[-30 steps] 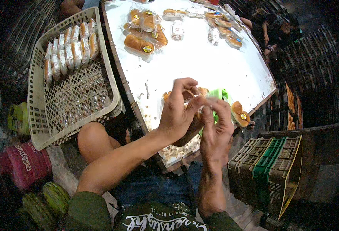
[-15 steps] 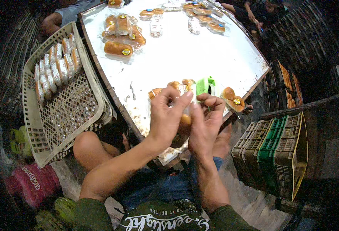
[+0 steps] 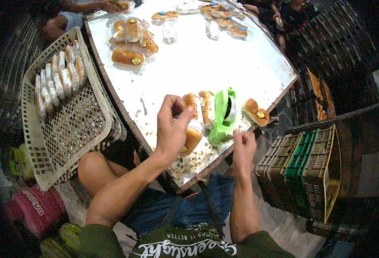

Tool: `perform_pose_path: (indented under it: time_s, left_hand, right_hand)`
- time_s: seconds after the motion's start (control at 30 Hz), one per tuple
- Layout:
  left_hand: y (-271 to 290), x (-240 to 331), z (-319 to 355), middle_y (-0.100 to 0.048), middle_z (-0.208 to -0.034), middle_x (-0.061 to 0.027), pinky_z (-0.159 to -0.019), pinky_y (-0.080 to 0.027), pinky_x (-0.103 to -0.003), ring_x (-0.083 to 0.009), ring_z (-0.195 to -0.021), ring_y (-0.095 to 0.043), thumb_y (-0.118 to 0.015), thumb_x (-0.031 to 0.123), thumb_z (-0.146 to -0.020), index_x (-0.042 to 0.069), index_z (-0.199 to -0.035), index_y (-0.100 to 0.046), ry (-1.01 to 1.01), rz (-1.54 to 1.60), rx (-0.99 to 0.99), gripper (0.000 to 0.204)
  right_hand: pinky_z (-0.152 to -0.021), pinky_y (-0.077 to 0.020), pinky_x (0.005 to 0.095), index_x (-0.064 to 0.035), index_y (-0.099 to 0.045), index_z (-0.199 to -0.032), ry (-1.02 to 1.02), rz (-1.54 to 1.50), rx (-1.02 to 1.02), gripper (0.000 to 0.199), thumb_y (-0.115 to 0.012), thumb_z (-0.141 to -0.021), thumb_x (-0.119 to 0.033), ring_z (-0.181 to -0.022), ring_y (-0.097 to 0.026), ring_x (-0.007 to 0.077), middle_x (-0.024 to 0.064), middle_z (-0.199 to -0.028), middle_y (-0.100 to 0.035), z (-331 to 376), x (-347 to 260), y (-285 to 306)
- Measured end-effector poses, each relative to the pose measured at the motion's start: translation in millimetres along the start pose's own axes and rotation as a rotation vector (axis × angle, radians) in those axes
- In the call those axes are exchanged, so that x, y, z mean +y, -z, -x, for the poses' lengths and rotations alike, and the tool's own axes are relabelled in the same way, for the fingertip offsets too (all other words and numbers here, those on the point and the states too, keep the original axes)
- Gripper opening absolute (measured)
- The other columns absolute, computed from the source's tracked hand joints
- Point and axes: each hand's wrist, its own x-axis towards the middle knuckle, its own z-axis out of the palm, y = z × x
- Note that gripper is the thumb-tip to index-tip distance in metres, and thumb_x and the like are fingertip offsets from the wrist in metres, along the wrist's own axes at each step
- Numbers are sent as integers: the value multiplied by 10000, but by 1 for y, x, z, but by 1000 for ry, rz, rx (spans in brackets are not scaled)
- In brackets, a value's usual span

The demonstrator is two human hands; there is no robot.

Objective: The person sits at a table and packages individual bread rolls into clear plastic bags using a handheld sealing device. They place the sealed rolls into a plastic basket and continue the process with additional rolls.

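At the near edge of the white table (image 3: 185, 64), the left hand (image 3: 172, 129) pinches a clear-wrapped golden bun (image 3: 192, 136) between thumb and fingers. The right hand (image 3: 243, 148), fingers curled, sits just beside the green tape dispenser (image 3: 221, 116).

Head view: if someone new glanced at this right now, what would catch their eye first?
Likely the bright green plastic tape dispenser at the near edge of the white table, between wrapped buns. Just left of it, the left hand grips a bun in clear plastic wrap, while the right hand sits at the table edge below the dispenser. At far left, a beige plastic lattice crate holds a row of wrapped buns.
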Motion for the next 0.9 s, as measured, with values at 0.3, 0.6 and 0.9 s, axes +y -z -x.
perform_pose_path:
  time_s: [0.3,0.6,0.9]
  left_hand:
    - [6,-17,7,-464,-833,-35,-752,-432,-297,-129,-800,-461,-560,90,-937,29,-920,-448,15,-24,41,129]
    - [17,13,10,-514,-873,-20,-750,-456,-257,-87,-820,-522,-569,68,-937,53,-967,-466,-114,-232,-160,109]
    - [63,4,-40,-627,-1044,-135,-844,-467,-313,-188,-953,-582,-634,278,-920,-1,-1000,-641,-288,-389,73,290]
  right_hand:
    - [-863,-479,311,-8,-640,-917,-12,-911,-372,167,-588,-957,-162,-1043,-549,168,103,-1234,-574,51,-121,-13]
    - [-1034,-411,368,-40,-385,-1376,-295,-993,-753,498,-540,-950,-249,-1185,-514,239,134,-1328,-466,28,-113,-37]
    - [-817,-490,368,-29,-582,-1068,212,-463,-677,247,-568,-928,-232,-955,-625,244,136,-1033,-637,15,-114,-102]
